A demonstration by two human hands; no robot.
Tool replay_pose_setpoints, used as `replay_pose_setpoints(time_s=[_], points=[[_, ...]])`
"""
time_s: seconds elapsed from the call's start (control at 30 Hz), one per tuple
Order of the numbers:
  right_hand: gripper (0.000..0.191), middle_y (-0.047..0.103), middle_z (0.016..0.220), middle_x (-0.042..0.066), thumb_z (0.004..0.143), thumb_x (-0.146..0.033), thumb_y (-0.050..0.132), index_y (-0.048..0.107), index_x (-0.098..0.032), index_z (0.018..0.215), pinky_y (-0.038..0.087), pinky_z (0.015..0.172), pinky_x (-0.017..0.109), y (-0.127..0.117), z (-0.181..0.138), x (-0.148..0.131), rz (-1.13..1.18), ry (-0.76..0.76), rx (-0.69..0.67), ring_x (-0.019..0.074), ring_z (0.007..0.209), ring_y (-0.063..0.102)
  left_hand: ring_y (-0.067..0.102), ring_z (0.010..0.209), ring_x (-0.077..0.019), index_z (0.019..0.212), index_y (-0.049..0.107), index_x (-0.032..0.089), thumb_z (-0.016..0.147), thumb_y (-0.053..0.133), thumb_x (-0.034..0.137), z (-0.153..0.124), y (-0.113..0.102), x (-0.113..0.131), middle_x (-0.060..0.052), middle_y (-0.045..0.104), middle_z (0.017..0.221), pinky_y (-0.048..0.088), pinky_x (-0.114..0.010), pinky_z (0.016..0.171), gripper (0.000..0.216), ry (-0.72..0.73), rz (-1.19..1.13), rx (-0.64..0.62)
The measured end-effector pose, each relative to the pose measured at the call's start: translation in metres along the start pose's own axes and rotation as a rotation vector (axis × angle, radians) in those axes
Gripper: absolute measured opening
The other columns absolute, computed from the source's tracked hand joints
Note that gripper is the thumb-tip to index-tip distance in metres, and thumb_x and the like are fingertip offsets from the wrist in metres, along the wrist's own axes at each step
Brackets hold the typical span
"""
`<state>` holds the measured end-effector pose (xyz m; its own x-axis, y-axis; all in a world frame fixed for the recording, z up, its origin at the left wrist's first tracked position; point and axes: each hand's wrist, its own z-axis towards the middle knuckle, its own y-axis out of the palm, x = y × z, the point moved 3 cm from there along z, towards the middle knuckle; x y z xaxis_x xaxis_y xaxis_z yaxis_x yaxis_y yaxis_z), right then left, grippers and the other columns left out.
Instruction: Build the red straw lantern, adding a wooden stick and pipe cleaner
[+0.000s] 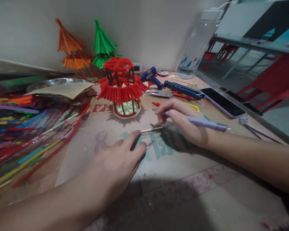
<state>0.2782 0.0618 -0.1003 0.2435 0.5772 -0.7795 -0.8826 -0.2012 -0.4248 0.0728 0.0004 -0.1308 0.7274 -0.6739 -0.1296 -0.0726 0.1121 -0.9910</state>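
Observation:
My left hand (115, 163) rests on the covered table, its index fingertip at the near end of a thin wooden stick (152, 129) and holding it there; the stick's left end is hidden by the finger. In my right hand (183, 122), a purple pen (202, 123) lies between thumb and fingers, its tip pointing right, away from the stick. Just beyond both hands stands a red pipe-cleaner pavilion model (122, 89) with brown posts and an octagonal base.
Orange (73, 48) and green pipe-cleaner roofs (104, 45) stand behind. Pipe cleaners (19, 134) crowd the left near a metal tray (55, 81). A glue gun (151, 78), blue-handled tool (183, 89), phone (223, 102) and water bottle (195, 45) line the right. Red chairs (274, 77) stand beyond.

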Motion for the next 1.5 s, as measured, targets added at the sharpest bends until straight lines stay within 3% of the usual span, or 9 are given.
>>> replay_pose_setpoints(time_s=[0.1,0.2,0.4,0.9,1.13,1.5], points=[[0.021,0.058,0.072,-0.002,0.101,-0.034,0.051,0.063,-0.020,0.091,0.040,0.059,0.028,0.003,0.002,0.001,-0.096,0.058,-0.031,0.0136,0.065,0.054,0.075,0.095,-0.0264,0.135,0.057,0.023,0.093,0.050,0.011,-0.001,0.000,0.000,-0.017,0.054,0.148,0.065,-0.036,0.066,0.044,0.005,0.009,0.015],[0.009,0.054,0.069,-0.004,0.097,-0.028,0.056,0.054,-0.022,0.090,0.036,0.053,0.026,0.007,0.002,0.003,-0.039,0.094,-0.048,0.0109,0.057,0.048,0.074,0.094,-0.0254,0.133,0.058,0.022,0.092,0.049,0.010,-0.003,0.002,0.000,-0.017,0.054,0.148,0.065,-0.035,0.066,0.043,0.008,0.001,0.035],[0.022,0.048,0.063,-0.007,0.092,-0.028,0.061,0.044,-0.024,0.078,0.031,0.048,0.024,0.011,0.000,0.012,-0.094,0.111,-0.057,0.0089,0.052,0.043,0.074,0.087,-0.0235,0.128,0.059,0.021,0.094,0.043,0.011,-0.002,-0.001,0.000,-0.017,0.056,0.144,0.062,-0.033,0.063,0.039,0.012,0.004,0.023],[0.024,0.043,0.061,-0.006,0.087,-0.022,0.055,0.037,-0.024,0.071,0.027,0.054,0.026,0.010,0.004,0.007,-0.348,0.029,-0.110,0.0099,0.054,0.039,0.073,0.088,-0.0224,0.135,0.056,0.021,0.095,0.039,0.009,-0.004,-0.004,-0.001,-0.018,0.054,0.145,0.060,-0.031,0.062,0.045,0.024,0.011,0.011],[0.024,0.043,0.062,-0.006,0.089,-0.020,0.054,0.038,-0.023,0.072,0.027,0.055,0.026,0.010,0.004,0.007,-0.365,0.018,-0.142,0.0097,0.055,0.039,0.072,0.079,-0.0216,0.131,0.059,0.019,0.094,0.037,0.008,-0.005,-0.005,-0.001,-0.018,0.057,0.142,0.055,-0.030,0.055,0.045,0.040,-0.004,0.040],[0.024,0.044,0.062,-0.006,0.090,-0.022,0.053,0.037,-0.024,0.072,0.028,0.055,0.026,0.011,0.004,0.006,-0.370,-0.028,-0.139,0.0105,0.055,0.040,0.071,0.079,-0.0200,0.135,0.057,0.024,0.096,0.041,0.014,-0.003,-0.003,-0.003,-0.015,0.055,0.145,0.053,-0.027,0.056,0.043,-0.002,-0.032,0.017]])
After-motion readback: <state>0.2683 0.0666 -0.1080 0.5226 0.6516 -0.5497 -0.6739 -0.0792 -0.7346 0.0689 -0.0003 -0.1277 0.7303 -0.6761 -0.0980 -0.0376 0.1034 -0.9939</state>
